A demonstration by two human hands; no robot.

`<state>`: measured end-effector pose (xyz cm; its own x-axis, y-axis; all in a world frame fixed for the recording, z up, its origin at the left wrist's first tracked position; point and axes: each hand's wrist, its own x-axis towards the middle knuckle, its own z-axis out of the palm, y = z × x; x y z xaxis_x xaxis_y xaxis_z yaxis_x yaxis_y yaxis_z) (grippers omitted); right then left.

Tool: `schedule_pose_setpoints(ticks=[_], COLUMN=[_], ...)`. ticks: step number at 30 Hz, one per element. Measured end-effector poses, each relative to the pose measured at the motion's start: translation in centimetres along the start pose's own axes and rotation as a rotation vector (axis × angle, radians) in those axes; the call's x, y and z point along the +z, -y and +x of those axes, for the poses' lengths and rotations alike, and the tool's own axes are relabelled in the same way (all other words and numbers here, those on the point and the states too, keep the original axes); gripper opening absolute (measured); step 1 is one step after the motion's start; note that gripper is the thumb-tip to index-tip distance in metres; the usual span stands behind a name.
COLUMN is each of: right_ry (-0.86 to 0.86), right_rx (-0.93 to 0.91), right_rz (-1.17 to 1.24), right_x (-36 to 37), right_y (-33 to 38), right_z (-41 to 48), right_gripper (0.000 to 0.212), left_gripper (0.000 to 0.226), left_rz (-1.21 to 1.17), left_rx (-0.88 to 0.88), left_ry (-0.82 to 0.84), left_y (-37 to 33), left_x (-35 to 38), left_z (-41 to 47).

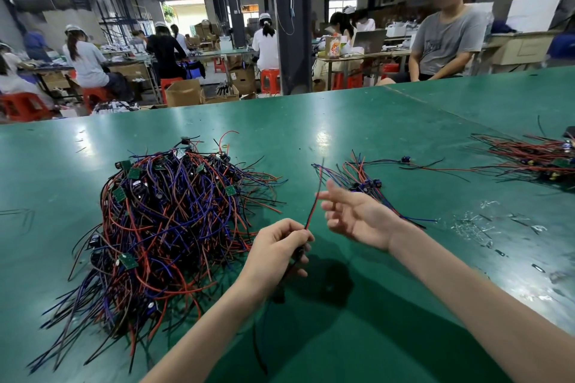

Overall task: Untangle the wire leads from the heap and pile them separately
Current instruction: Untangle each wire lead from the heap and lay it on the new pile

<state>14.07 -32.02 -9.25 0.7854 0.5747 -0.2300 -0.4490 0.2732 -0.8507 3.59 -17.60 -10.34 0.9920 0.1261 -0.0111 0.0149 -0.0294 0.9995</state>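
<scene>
- We can read no text, number or brand anywhere.
- The grey T-shirt [448, 43] of the person seated beyond the far edge of the surface [357, 121] carries a dark chest print, but we cannot make out its letters.
- A colourful carton [334, 47] on a table further back bears printing that is too blurred for us to read.
- The small green boards [128, 260] in the heap [168, 221] towards the left edge of the surface show white marks that are too small for us to read.
</scene>
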Motion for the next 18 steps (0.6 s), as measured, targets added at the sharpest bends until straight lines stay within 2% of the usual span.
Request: schedule_pose_setpoints(ticks=[3, 5, 14, 16, 18], right_ry=[0.142, 0.186, 0.195, 0.164, 0.11], right_rx=[0.0, -0.03, -0.12, -0.151, -0.181], right_rz=[-0.258, -0.301, -0.331, -0.349, -0.33], right_x=[1.2, 2.0, 2.2, 2.2, 2.2], right_y=[-1.3, -2.0, -2.1, -2.4, -2.4], right_z=[-0.6, -0.9, -1.3, -1.1, -0.9], right_gripper=[0.03, 0.029, 0.021, 0.016, 0.011], left_gripper=[0.008, 0.011, 0.048, 0.045, 0.032], left_rz=[-0.037, -0.069, -0.24, -0.269, -0.302], left_rx=[0.02, 0.028, -0.014, -0.029, -0.048], left_ry=[-0.066, -0.087, -0.116, -0.095, -0.042], left_y=[0.1, 0.1, 0.4, 0.4, 0.3], left_x=[-0.3, -0.5, -0.7, -0.6, -0.4], left_z=[0.2, 0.3, 0.7, 0.6, 0.5])
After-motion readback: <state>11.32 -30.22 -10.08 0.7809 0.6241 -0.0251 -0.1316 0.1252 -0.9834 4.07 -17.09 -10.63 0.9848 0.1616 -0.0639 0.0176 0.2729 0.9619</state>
